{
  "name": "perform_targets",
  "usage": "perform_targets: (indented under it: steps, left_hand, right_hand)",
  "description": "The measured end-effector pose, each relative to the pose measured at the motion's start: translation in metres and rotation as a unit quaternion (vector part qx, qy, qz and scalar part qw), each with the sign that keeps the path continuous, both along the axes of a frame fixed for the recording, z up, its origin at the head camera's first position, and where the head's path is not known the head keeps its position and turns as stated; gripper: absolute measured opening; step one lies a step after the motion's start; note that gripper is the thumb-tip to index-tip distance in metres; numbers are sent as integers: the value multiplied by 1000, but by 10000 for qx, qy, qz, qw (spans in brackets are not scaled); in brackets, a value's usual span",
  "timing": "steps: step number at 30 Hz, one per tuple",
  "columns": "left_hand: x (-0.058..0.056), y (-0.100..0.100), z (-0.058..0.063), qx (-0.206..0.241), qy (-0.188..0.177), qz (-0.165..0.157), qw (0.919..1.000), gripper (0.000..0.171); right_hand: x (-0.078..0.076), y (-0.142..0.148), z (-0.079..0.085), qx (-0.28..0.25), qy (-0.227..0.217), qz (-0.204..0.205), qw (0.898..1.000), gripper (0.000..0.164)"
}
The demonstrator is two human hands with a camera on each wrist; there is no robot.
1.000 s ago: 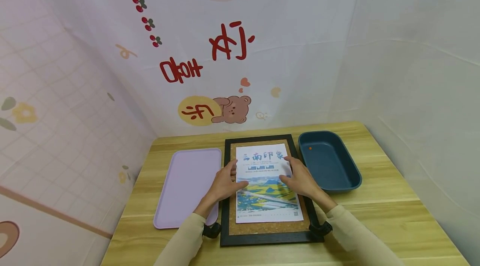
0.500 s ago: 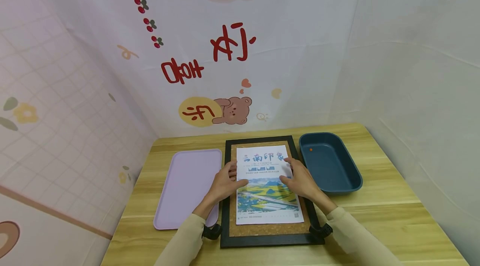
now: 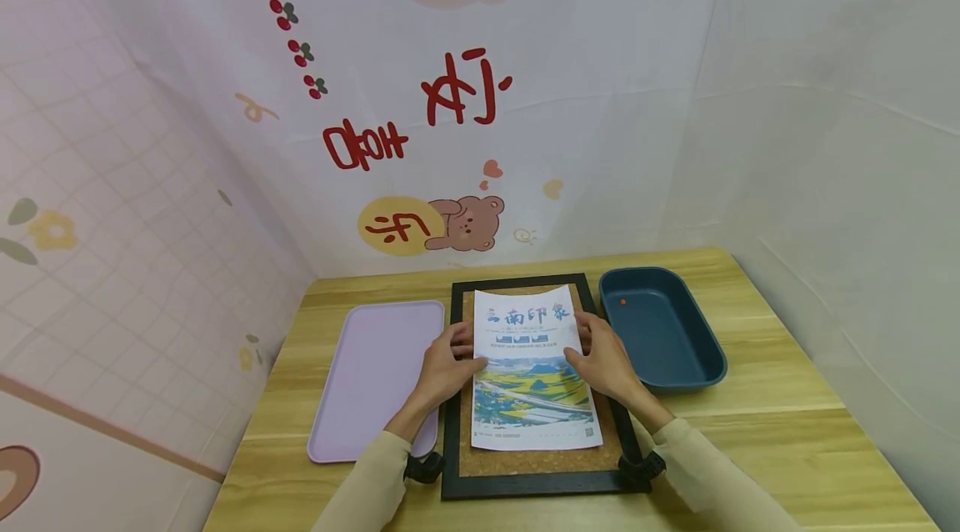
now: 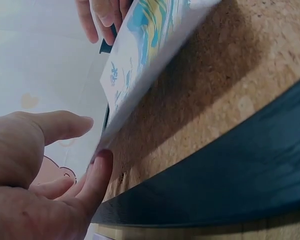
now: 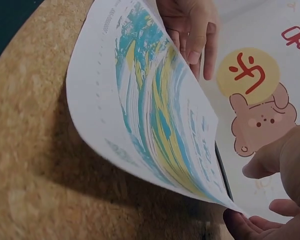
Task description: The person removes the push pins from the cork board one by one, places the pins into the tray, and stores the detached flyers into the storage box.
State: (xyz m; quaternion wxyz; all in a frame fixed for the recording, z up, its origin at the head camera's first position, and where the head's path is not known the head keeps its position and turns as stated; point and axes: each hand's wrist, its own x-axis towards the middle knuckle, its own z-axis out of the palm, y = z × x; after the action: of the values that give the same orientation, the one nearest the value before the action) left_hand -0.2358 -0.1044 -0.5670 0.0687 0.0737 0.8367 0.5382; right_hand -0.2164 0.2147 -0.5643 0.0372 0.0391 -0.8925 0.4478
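A printed poster (image 3: 534,403) with a blue and yellow landscape is held between my two hands, tilted and bowed above a black-framed cork board (image 3: 540,462). My left hand (image 3: 444,367) has its fingertips at the sheet's left edge, the thumb above it. At the right edge, my right hand (image 3: 606,358) holds in the same way, its fingers partly hidden by the paper. In both wrist views a gap shows between thumb and fingers, and the poster (image 5: 155,115) stands off the cork (image 4: 230,75), casting a shadow on it.
To the left of the board lies a flat lilac tray (image 3: 378,382). A dark blue basin (image 3: 663,332) stands against its right side, with a small orange spot inside. The wooden table (image 3: 780,440) meets a fabric backdrop printed with a bear (image 3: 468,223).
The poster's sides have risen off the cork and its top edge now curves. My fingers have shifted slightly outward to its edges. The board, tray and basin have stayed in place.
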Motion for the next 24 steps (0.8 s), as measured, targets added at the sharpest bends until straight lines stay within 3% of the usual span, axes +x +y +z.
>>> perform_targets:
  steps: [11,24]
  left_hand:
    - [0,-2,0,-237,34,-142,9996,65]
    - [0,-5,-2,-39,-98,-203,9997,50]
  right_hand:
    - [-2,1,1,-48,-176,-261,9995,68]
    - [-3,0,-2,-220,-192,-440,9986,35]
